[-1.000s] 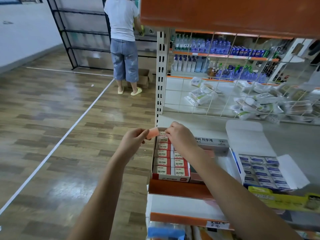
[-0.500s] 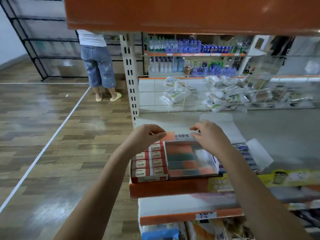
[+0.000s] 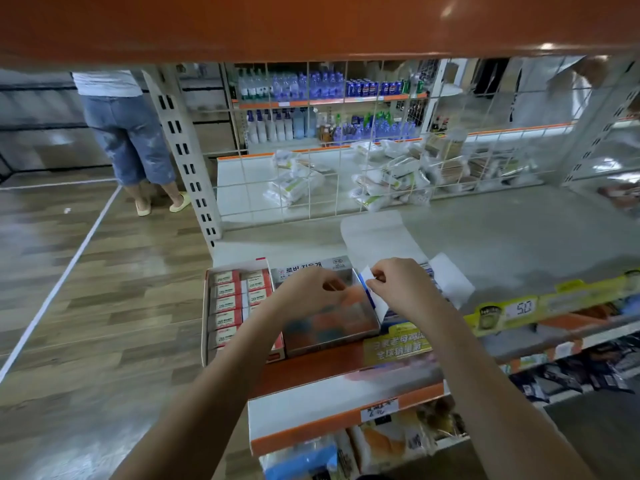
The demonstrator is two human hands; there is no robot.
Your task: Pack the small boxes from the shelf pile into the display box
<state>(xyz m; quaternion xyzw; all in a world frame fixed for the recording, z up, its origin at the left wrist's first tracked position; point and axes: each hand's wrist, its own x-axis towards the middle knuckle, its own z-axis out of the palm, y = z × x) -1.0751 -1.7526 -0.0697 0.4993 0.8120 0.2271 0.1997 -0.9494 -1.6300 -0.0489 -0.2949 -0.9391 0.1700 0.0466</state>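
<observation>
Your left hand (image 3: 311, 292) pinches a small orange box (image 3: 349, 296) right above the grey display box (image 3: 332, 323); the right hand (image 3: 398, 289) pinches its blue flap (image 3: 366, 276).

The left hand (image 3: 313, 292) covers part of the silver display box (image 3: 332, 327), whose contents are a blur of orange and teal. What its fingers pinch is too smeared to name. Right of that box, the right hand (image 3: 398, 289) hides most of the blue box (image 3: 391, 315). Behind the box, the person (image 3: 128, 133) is cut off at the waist by the orange shelf (image 3: 311, 22).
</observation>
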